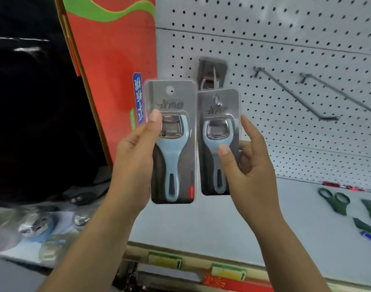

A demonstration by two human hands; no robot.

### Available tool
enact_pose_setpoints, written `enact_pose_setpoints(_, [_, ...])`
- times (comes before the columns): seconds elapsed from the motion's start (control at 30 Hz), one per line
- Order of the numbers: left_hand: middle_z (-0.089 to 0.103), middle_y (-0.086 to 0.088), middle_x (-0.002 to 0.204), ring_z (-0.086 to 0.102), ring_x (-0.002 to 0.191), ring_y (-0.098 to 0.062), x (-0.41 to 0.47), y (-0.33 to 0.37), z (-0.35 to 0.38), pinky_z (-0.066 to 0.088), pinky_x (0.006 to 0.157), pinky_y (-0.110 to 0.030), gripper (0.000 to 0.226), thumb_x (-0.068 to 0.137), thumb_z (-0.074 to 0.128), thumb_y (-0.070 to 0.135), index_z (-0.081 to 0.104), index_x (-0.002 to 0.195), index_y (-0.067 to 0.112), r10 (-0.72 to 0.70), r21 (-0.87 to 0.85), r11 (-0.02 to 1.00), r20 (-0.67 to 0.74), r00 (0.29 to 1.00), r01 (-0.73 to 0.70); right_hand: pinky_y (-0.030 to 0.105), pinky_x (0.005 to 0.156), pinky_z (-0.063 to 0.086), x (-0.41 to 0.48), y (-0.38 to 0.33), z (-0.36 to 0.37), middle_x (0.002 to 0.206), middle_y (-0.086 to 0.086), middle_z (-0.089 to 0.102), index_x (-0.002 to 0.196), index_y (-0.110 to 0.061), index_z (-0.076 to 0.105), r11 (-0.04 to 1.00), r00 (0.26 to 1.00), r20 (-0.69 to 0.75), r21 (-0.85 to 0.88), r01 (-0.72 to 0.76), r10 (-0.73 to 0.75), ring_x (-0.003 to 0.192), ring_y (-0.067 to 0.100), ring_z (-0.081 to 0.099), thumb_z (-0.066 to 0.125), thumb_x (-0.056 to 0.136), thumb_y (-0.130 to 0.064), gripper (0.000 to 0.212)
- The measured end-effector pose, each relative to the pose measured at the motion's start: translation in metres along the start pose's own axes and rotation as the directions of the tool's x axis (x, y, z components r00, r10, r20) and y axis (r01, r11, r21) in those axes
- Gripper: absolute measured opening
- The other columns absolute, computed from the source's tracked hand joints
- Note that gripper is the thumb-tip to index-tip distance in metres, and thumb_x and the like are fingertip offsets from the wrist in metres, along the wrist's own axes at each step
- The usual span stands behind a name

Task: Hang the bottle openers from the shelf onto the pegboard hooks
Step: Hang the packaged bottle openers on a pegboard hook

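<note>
Two packaged light-blue bottle openers are up in front of the white pegboard (285,39). My left hand (136,165) grips the left bottle opener pack (176,157) by its left edge, thumb on the front; its hang hole is free. My right hand (249,163) pinches the right bottle opener pack (214,114), thumb on the handle, fingers behind. The tip of a pegboard hook (217,101) pokes through that pack's hang hole. Another pack hangs further back on the same hook (212,70).
Two bare long hooks (294,95), (344,93) stick out of the pegboard to the right. Green-handled scissors (334,200) and other tools lie on the white shelf (212,224). A red cardboard panel (113,70) stands at left, with wrapped goods (37,228) below it.
</note>
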State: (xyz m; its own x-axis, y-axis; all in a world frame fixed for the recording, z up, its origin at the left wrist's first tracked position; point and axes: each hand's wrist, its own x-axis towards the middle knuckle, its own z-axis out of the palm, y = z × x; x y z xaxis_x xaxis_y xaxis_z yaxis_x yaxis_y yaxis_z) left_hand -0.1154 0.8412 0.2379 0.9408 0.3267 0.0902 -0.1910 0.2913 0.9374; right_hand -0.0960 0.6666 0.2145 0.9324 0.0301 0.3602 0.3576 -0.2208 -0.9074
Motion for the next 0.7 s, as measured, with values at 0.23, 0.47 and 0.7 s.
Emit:
enact_pose_setpoints(0.23, [0.076,-0.010,0.094,0.068,0.090,-0.028,0.011,-0.010,-0.010,0.050,0.099,-0.060,0.029,0.091,0.064,0.043,0.076,0.087,0.016,0.064,0.009,0.998,0.127,0.990,-0.066,0.026,0.106,0.046,-0.005,-0.005,-0.001,0.141,-0.026,0.051,0.148,-0.043,0.039,1.000,0.996,-0.090,-0.006,-0.021,0.020,0.128,-0.002,0.053,0.038,0.092,-0.060,0.060])
enact_pose_setpoints(0.47, [0.077,-0.001,0.085,0.069,0.078,-0.015,0.005,-0.004,0.010,0.056,0.074,-0.032,0.038,0.088,0.058,0.048,0.076,0.088,0.014,0.142,0.109,0.977,0.303,0.942,-0.182,0.040,0.108,0.048,-0.004,-0.036,-0.011,0.139,-0.018,0.058,0.140,-0.028,0.055,0.990,0.969,-0.203,-0.026,0.141,-0.143,0.129,0.000,0.055,0.040,0.100,-0.050,0.048])
enact_pose_setpoints(0.7, [0.079,0.000,0.088,0.069,0.081,-0.008,0.018,-0.013,0.020,0.055,0.076,-0.027,0.038,0.094,0.056,0.043,0.074,0.092,0.009,0.140,0.209,0.955,0.313,0.939,-0.212,0.013,0.103,0.043,-0.001,-0.042,-0.013,0.137,-0.013,0.059,0.138,-0.027,0.055,0.972,0.960,-0.159,-0.091,0.217,-0.229,0.128,-0.003,0.053,0.044,0.107,-0.030,0.033])
